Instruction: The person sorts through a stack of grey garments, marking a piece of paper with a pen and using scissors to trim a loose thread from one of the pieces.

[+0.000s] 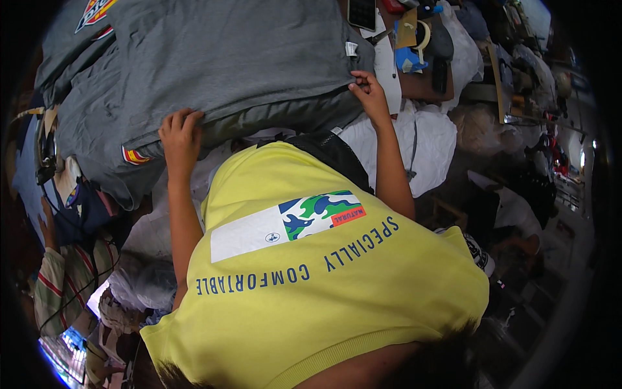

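Observation:
A dark grey T-shirt (240,55) lies spread out before me, its lower edge running slantwise towards my body. Curled fingers of my left hand (180,135) grip that near edge, close to a small red and yellow patch (136,155) on the cloth. Further right, my right hand (369,95) pinches the shirt's corner between thumb and fingers. Just beyond it a small white label (351,49) sticks up from the side seam. A darker fold of cloth (278,117) shows under the edge between my hands.
A phone (361,14), a roll of tape (422,35) and a black object (440,74) lie at the far right. White plastic (427,142) bunches beside my right forearm. At left, a person in a striped sleeve (52,285) works near dark blue cloth (71,220).

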Demonstrator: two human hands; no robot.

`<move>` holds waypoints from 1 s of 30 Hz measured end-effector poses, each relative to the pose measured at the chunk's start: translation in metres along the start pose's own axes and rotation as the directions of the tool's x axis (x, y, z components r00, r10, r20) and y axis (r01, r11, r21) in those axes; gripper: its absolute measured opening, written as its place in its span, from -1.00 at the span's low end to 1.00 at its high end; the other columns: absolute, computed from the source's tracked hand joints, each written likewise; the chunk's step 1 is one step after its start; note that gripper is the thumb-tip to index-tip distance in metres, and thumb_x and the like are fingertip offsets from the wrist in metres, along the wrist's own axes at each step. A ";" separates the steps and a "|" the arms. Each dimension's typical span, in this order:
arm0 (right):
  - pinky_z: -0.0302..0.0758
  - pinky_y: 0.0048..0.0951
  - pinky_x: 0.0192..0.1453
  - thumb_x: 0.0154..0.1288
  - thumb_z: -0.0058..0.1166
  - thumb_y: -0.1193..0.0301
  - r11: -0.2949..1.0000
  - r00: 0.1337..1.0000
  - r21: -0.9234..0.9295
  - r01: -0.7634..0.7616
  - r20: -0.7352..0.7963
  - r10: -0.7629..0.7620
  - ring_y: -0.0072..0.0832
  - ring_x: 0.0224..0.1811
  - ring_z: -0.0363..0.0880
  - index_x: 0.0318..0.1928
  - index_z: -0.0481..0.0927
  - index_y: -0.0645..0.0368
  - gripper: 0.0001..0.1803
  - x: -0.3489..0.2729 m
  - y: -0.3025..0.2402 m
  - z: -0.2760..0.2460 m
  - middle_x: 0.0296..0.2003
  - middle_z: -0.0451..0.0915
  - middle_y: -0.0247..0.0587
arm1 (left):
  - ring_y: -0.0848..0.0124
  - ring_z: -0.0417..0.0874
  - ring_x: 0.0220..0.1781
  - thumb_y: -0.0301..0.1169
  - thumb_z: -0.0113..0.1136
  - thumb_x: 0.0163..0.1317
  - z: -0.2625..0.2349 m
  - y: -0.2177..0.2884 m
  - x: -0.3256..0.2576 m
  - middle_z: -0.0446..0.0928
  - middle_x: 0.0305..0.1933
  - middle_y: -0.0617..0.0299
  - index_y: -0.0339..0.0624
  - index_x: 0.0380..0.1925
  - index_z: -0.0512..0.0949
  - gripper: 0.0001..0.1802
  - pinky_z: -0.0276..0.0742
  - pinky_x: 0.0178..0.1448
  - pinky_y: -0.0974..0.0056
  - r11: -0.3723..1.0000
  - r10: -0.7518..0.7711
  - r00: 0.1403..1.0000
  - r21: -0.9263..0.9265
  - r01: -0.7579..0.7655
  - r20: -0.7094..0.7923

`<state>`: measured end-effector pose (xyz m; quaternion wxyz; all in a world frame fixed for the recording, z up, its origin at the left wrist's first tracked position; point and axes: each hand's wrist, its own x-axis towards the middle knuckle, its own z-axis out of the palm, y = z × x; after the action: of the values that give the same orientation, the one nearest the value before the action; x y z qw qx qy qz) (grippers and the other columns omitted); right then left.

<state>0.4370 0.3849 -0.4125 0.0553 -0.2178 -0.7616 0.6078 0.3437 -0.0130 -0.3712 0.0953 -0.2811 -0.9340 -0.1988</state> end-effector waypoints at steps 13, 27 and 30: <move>0.32 -0.70 -0.26 0.19 0.01 0.49 0.987 0.901 0.135 0.092 -0.433 -0.025 -0.73 -0.37 0.39 -0.30 0.51 0.16 -0.93 0.014 -0.013 -0.058 -0.43 0.48 -0.41 | 0.26 0.41 -0.05 -0.56 0.15 -0.10 0.003 -0.010 0.005 0.48 -0.21 0.30 -0.09 -0.37 0.54 -0.78 0.23 0.06 0.19 0.988 -0.079 0.996 -0.134 0.083 0.037; 0.37 -0.29 -0.05 0.18 0.10 0.16 0.872 0.856 0.446 -0.201 -0.353 0.378 -0.39 -0.10 0.36 -0.10 0.49 0.14 -0.62 0.082 -0.007 -0.161 -0.04 0.39 -0.27 | 0.28 0.38 -0.03 -0.57 0.12 -0.13 0.008 -0.012 0.005 0.47 -0.22 0.33 -0.09 -0.37 0.53 -0.76 0.20 0.07 0.21 0.983 -0.103 0.994 -0.147 0.108 0.043; 0.38 -0.34 -0.09 0.18 0.13 0.27 0.851 0.881 0.514 -0.107 -0.348 0.321 -0.44 -0.14 0.38 -0.15 0.49 0.17 -0.69 0.076 0.000 -0.169 -0.12 0.43 -0.30 | 0.28 0.38 -0.03 -0.58 0.12 -0.13 0.009 -0.014 0.003 0.47 -0.21 0.33 -0.09 -0.37 0.53 -0.75 0.20 0.08 0.21 0.981 -0.096 0.995 -0.165 0.099 0.025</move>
<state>0.4274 0.5677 -0.3830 0.2008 -0.4085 -0.5268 0.7178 0.3331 -0.0181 -0.3832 0.0540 -0.2437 -0.9276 -0.2781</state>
